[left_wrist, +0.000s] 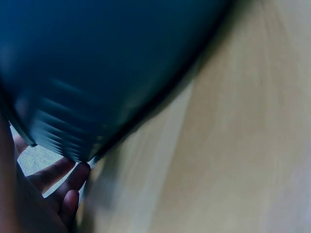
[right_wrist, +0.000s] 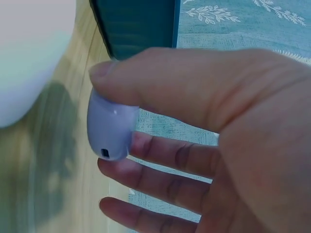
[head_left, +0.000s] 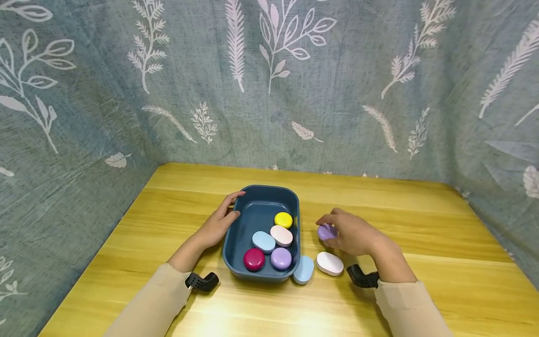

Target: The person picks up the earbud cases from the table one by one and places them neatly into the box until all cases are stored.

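Note:
My right hand (head_left: 355,231) pinches a round, glossy lilac case (right_wrist: 112,126) between thumb and fingers, right of the box; a small dark slot shows in its edge. My left hand (head_left: 219,224) rests against the left side of a dark blue rectangular box (head_left: 266,188), its thumb and a fingertip at the rim. In the left wrist view, several fingers (left_wrist: 68,182) lie against the box's outer wall. Inside the box are a yellow case (head_left: 283,220), a pale pink oval case (head_left: 281,236), a light blue oval case (head_left: 264,242), a dark red round case (head_left: 254,259) and another lilac case (head_left: 281,259).
A white oval case (head_left: 330,263) lies on the wooden table (head_left: 379,201), nearer the front than my right hand. Beside the box's front right corner is a light blue oval case (head_left: 304,270), partly overlapped by the box. A leaf-patterned cloth (head_left: 252,126) hangs behind the table and at both sides.

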Demonstrator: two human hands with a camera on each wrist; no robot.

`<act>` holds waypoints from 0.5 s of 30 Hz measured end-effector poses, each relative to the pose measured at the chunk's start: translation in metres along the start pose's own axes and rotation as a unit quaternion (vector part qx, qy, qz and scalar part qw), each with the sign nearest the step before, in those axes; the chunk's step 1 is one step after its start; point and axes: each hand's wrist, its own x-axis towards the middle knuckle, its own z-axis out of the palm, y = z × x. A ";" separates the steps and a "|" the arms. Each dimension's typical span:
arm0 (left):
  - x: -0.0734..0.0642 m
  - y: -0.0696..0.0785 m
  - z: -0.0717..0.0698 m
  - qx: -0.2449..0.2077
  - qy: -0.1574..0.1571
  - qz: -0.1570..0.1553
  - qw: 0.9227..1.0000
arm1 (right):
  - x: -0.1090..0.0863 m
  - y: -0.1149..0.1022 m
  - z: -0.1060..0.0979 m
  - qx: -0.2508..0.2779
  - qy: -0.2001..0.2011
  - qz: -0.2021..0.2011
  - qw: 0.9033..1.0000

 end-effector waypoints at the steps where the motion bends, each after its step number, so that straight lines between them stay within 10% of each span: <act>1: -0.002 0.005 -0.001 0.002 -0.002 0.000 1.000 | 0.000 0.000 0.000 -0.001 0.004 -0.004 1.000; 6: -0.010 0.031 -0.005 -0.003 -0.019 -0.009 1.000 | 0.001 -0.001 0.000 -0.002 0.017 -0.007 1.000; 15: -0.010 0.032 -0.005 -0.012 -0.019 -0.005 1.000 | -0.001 -0.008 -0.005 0.003 0.035 -0.010 0.999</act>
